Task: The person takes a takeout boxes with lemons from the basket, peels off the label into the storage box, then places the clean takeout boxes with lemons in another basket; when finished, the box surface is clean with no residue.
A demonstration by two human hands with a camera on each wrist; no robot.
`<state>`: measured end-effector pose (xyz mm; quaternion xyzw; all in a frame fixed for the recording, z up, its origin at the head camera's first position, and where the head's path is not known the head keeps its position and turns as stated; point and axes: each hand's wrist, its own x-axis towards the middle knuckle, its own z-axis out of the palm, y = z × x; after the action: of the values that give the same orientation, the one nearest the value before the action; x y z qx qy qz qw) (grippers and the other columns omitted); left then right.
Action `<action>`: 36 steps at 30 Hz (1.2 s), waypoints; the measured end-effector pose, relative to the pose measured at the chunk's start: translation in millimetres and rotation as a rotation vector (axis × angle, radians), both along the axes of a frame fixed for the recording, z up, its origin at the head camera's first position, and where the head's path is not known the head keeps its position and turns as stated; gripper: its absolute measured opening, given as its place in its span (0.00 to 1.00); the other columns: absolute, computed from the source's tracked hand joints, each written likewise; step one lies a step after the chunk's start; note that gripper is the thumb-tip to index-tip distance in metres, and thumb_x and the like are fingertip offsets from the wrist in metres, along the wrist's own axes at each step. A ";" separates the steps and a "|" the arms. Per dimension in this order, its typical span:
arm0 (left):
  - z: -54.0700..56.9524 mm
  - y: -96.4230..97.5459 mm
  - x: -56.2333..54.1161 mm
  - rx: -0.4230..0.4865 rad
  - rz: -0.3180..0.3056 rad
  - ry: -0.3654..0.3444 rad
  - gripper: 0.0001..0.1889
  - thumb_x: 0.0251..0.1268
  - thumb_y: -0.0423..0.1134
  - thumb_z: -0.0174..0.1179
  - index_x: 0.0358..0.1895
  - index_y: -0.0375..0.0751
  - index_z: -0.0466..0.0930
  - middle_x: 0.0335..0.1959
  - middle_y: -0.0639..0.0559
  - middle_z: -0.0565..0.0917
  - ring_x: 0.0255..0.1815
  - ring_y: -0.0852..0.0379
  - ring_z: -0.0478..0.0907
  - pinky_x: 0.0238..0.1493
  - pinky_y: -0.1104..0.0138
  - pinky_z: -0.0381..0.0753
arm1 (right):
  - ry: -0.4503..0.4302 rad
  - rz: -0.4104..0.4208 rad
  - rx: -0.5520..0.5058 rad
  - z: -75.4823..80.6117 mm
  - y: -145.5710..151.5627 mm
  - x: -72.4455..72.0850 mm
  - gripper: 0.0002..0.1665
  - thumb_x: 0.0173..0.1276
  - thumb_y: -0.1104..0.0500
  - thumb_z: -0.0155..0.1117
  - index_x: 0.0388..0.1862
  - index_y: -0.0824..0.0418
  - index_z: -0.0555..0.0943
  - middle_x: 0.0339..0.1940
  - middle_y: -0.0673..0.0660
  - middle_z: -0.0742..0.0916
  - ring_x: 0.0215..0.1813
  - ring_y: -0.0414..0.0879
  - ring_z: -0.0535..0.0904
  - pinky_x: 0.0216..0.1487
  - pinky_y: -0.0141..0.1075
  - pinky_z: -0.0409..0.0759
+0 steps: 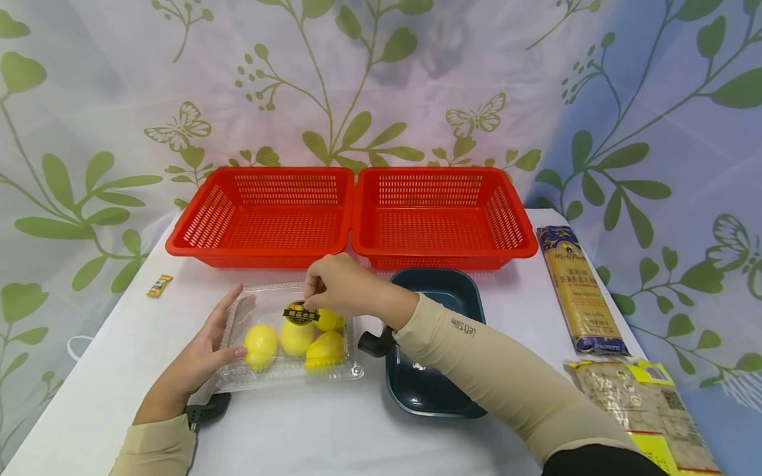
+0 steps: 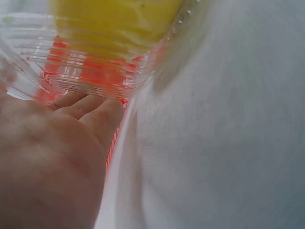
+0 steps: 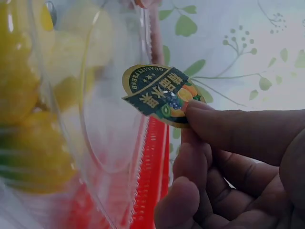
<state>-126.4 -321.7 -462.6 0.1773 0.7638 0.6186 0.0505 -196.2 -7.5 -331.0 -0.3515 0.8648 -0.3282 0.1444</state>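
Note:
A clear plastic clamshell box (image 1: 288, 380) with several lemons (image 1: 260, 346) inside lies on the white table, its lid down. My left hand (image 1: 199, 354) holds the box's left end, thumb over the lid and fingers along the side. In the left wrist view the fingers (image 2: 102, 114) reach past the ribbed plastic wall. Between thumb and forefinger, my right hand (image 1: 348, 287) pinches a black and gold fruit sticker (image 3: 159, 95) by its edge. The sticker hangs over the lid in the right wrist view, printed face showing.
Two red plastic baskets (image 1: 262, 253) (image 1: 443, 253) stand side by side at the back. A dark blue dish (image 1: 437, 403) sits under my right forearm. A pasta packet (image 1: 580, 291) and a yellow-edged bag (image 1: 645, 403) lie on the right. A small yellow sachet (image 1: 159, 285) is at the left.

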 end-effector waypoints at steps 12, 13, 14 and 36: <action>-1.6 -1.2 1.2 -0.005 0.001 0.015 0.54 0.59 0.26 0.61 0.88 0.51 0.43 0.87 0.50 0.40 0.84 0.54 0.29 0.66 0.24 0.21 | -0.143 0.038 -0.056 12.2 45.9 -10.9 0.06 0.70 0.60 0.77 0.35 0.57 0.86 0.32 0.51 0.86 0.36 0.47 0.81 0.36 0.37 0.84; -1.9 -1.2 1.1 -0.005 0.002 0.014 0.54 0.59 0.26 0.61 0.88 0.51 0.43 0.87 0.50 0.40 0.84 0.54 0.29 0.66 0.24 0.21 | -0.156 0.037 -0.058 11.9 49.4 -11.7 0.06 0.69 0.60 0.77 0.35 0.57 0.86 0.32 0.51 0.86 0.36 0.48 0.81 0.35 0.37 0.85; -2.0 -1.2 1.0 -0.007 0.002 0.014 0.54 0.59 0.26 0.62 0.88 0.51 0.43 0.87 0.49 0.40 0.84 0.54 0.29 0.66 0.24 0.21 | -0.167 0.039 -0.059 11.0 53.0 -12.8 0.06 0.70 0.60 0.77 0.35 0.57 0.86 0.32 0.52 0.86 0.35 0.48 0.82 0.34 0.38 0.85; -2.4 0.3 -0.6 -0.014 0.005 0.021 0.55 0.58 0.27 0.63 0.88 0.48 0.42 0.87 0.50 0.39 0.84 0.57 0.30 0.66 0.25 0.19 | -0.216 0.123 0.094 -21.2 141.6 -28.5 0.07 0.67 0.62 0.78 0.30 0.57 0.87 0.26 0.48 0.87 0.29 0.45 0.81 0.38 0.47 0.86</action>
<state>-127.0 -321.4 -465.0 0.1814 0.7690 0.6116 0.0421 -224.6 134.2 -352.3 -0.3592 0.8354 -0.3140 0.2728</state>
